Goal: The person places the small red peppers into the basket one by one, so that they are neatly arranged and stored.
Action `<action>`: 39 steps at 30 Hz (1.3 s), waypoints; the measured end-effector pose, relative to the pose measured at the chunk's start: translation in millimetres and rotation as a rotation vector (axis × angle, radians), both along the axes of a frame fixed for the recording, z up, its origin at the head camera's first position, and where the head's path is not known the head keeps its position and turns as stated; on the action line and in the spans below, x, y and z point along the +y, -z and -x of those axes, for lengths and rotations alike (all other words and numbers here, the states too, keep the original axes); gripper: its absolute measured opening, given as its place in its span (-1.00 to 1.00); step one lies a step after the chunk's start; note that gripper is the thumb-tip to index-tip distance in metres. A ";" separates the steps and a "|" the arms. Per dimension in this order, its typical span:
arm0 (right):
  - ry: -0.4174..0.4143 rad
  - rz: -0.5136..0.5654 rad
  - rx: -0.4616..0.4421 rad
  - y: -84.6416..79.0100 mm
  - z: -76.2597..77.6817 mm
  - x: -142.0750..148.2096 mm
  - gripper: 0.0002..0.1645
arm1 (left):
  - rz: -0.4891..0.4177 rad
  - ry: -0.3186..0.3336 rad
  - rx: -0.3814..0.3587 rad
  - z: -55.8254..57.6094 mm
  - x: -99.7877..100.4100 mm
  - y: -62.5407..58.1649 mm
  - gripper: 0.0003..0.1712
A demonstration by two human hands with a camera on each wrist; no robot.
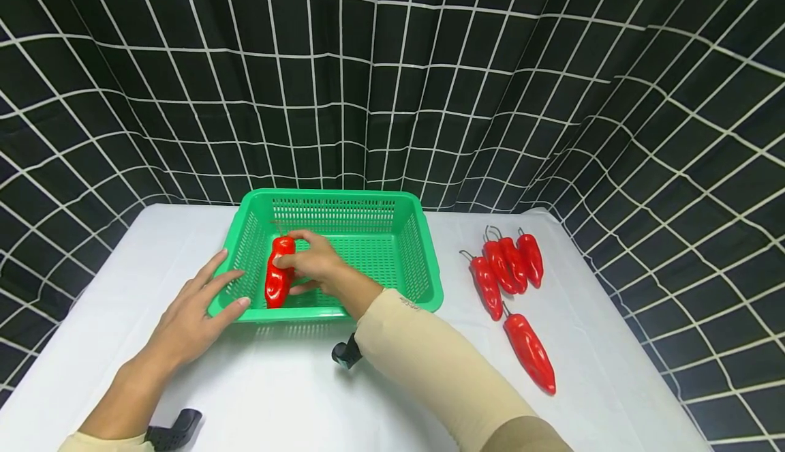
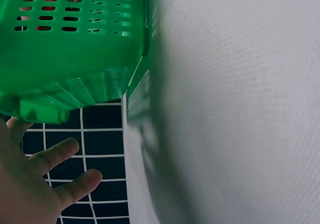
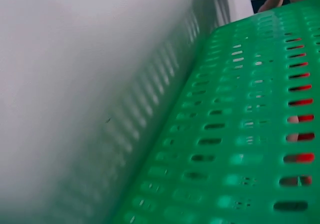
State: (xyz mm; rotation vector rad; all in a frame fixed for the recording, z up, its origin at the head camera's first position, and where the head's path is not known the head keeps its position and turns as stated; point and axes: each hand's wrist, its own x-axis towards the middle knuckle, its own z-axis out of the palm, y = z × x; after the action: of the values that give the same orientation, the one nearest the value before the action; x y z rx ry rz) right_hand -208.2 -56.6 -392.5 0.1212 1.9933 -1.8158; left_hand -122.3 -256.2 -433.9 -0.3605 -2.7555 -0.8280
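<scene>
A white table (image 1: 294,397) holds a green basket (image 1: 334,194); to its right lie five red peppers (image 1: 501,268), four clustered.

No readable text, small dark lettering (image 1: 409,304) near the right sleeve's (image 1: 429,353) cuff, illegible

Head view bright, white glints on red chili peppers (image 1: 530,354), black grid curtain (image 1: 389,33) bowed toward edges, wrist views dimmer (softer, too), green basket's (image 2: 75,54) shadow blurred across white tablecloth (image 2: 240,109).
</scene>
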 end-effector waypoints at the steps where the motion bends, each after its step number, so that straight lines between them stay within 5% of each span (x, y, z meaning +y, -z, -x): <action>1: 0.005 -0.005 -0.005 0.2 0.2 -1.7 -0.42 | 0.000 0.002 0.000 0.2 0.0 0.0 -0.41; 15: -0.007 -0.080 -0.047 4.4 5.8 -15.2 -0.41 | -0.030 0.006 0.007 -1.4 1.7 -1.5 -0.42; 39: -0.100 -0.033 -0.105 13.0 14.5 -14.1 -0.34 | -0.057 0.017 0.008 -0.1 0.3 -0.1 -0.44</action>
State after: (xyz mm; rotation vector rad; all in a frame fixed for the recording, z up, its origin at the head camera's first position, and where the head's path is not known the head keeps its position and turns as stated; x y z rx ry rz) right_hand -222.7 -70.7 -405.5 0.1214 1.9223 -1.6799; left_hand -122.3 -256.0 -433.8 -0.3765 -2.7185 -0.9047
